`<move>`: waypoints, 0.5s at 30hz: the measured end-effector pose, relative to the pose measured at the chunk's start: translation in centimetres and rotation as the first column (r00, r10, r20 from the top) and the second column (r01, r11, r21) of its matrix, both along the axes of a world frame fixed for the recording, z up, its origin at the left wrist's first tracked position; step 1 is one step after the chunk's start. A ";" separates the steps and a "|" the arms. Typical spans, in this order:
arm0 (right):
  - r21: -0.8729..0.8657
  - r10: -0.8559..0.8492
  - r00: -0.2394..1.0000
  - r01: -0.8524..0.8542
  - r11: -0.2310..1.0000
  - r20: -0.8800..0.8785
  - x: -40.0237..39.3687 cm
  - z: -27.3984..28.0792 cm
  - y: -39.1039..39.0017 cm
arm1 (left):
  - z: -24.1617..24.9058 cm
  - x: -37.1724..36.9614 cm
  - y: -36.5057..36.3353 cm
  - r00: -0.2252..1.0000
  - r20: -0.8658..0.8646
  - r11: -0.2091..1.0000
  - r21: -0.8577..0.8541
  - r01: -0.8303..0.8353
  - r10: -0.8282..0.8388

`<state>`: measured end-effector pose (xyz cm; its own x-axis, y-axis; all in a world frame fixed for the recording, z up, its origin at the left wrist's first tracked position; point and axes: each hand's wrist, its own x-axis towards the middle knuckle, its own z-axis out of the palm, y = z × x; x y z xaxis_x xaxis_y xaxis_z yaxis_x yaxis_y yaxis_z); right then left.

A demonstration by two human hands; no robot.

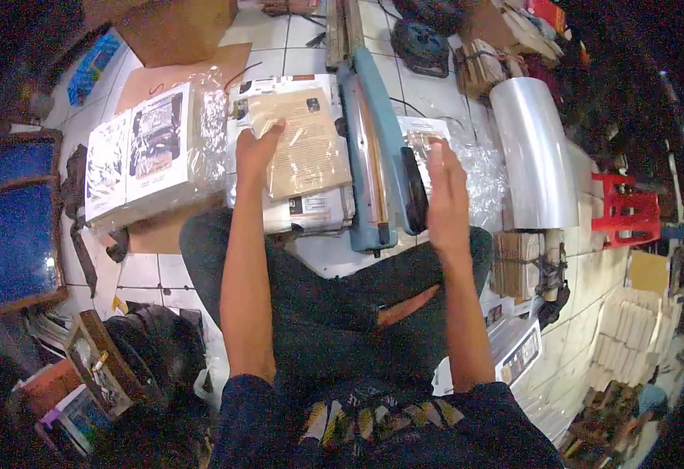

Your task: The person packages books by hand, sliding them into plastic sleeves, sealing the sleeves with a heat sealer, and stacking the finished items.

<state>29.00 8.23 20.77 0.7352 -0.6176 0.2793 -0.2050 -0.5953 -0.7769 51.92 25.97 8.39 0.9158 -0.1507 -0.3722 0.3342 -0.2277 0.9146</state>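
Note:
My left hand grips the left edge of a brown book with printed text, its thumb lying on the cover. Beneath that book is a stack of white printed books. A blue heat sealer with a black handle stands lengthwise right of the stack. My right hand is just right of that handle, fingers stretched out, with nothing visible in it. Clear plastic film and a white printed sheet lie beyond and beside this hand.
To the left, white books sit by crumpled clear plastic on cardboard. A large roll of clear film lies at the right. Farther out are a red stool, a black fan, bundled paper stacks and a wooden box.

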 end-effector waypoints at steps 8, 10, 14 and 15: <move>0.032 0.373 0.901 -0.376 0.926 -0.223 -2.4 -5.5 -3.1 | 0.1 -0.6 -0.9 0.999 0.049 0.986 -0.167 0.011 -0.003; 0.001 0.388 0.921 -0.388 0.921 -0.023 -1.8 -8.2 -2.6 | -0.3 -0.5 -1.0 0.998 0.058 0.986 -0.163 0.024 -0.015; -0.295 0.318 0.921 -0.246 0.923 0.226 -0.7 -8.3 -2.5 | 0.1 -0.2 -0.4 0.998 0.062 0.998 -0.069 -0.003 0.007; -0.248 0.283 0.955 -0.253 0.935 0.092 -0.9 -7.8 -3.0 | 1.1 -0.7 -0.6 0.997 0.064 0.999 -0.032 -0.037 0.039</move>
<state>28.08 5.28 13.02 0.8148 -0.3098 0.4900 0.0761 -0.7808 -0.6202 51.19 25.40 9.51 0.9432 -0.1258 -0.3076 0.2818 -0.1878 0.9409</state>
